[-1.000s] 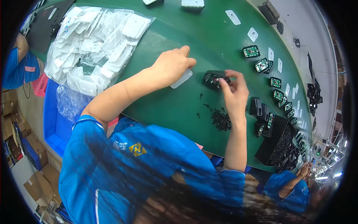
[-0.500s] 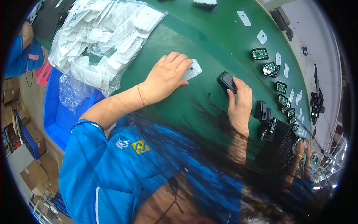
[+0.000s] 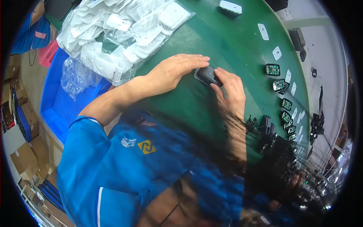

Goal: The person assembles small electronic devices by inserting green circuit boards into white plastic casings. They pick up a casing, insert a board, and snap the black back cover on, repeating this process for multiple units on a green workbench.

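A black rounded plastic case (image 3: 210, 75) lies face up on the green table, gripped at its right side between the thumb and fingers of my right hand (image 3: 231, 92). A pale rim peeks out along its left edge; the white plate seen there before is mostly hidden now. My left hand (image 3: 170, 72) reaches over from the left with fingers stretched out, their tips at the far edge of the case. The left thumb is out of sight, and I cannot make out whether that hand also grips anything.
Clear bags of white plates (image 3: 121, 34) lie at the left, above a blue bin (image 3: 56, 109). Along the right edge run several black cases with green circuit boards (image 3: 273, 69) and loose white plates (image 3: 277, 53). Dark hair hangs across the lower right. A white-topped case (image 3: 230, 7) stands far back.
My right hand has carried the black case leftward onto the place of the white plate. The left fingers have straightened from over the plate to the case's far edge. The view has shifted slightly.
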A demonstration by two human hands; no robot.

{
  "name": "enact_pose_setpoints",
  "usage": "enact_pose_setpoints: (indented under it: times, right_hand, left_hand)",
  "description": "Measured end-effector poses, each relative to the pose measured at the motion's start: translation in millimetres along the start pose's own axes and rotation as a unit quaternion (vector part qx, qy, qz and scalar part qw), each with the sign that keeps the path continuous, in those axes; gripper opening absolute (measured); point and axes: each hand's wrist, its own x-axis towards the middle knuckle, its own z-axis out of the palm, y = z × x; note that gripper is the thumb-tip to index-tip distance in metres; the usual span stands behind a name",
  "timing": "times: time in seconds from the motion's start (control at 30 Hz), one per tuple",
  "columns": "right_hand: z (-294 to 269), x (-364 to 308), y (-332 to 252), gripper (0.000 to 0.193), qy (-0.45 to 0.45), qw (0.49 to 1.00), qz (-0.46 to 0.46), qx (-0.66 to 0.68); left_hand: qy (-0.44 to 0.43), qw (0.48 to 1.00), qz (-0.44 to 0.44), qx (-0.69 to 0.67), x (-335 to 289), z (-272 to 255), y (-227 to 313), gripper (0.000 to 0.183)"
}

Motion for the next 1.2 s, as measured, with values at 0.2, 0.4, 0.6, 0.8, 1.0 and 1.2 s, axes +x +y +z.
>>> enact_pose_setpoints:
  times: [0.2, 0.4, 0.6, 0.8, 1.0, 1.2]
  right_hand:
    - [5.9, 4.6, 0.9, 0.035, -0.035, 0.999, -0.026, -0.027]
    - [10.7, -1.1, 4.6, 0.038, -0.030, 0.992, -0.080, -0.092]
    - [6.0, 4.4, 11.6, 0.037, -0.063, 0.997, -0.033, 0.000]
    - [-9.9, 27.7, 31.5, 0.029, -0.108, 0.965, 0.112, 0.209]
    - [-20.3, 29.5, 42.8, 0.027, 0.025, 0.949, 0.194, 0.246]
    - [-39.9, 12.8, 68.8, 0.025, 0.113, 0.942, 0.211, 0.235]
  left_hand:
    - [-0.045, 0.996, 0.013, 0.079, -8.7, 2.4, -2.3, 0.045]
    - [-0.076, 0.984, 0.034, 0.157, -12.8, -1.9, 1.4, 0.046]
    - [-0.043, 0.971, 0.057, 0.227, -9.3, 7.6, 11.5, 0.046]
    - [0.032, 0.971, 0.071, 0.226, 15.7, 30.1, 6.7, 0.024]
    - [0.059, 0.992, -0.042, 0.103, 65.1, 3.9, -11.3, 0.026]
    - [0.008, 0.972, -0.233, 0.033, 142.3, -25.6, -58.3, 0.028]
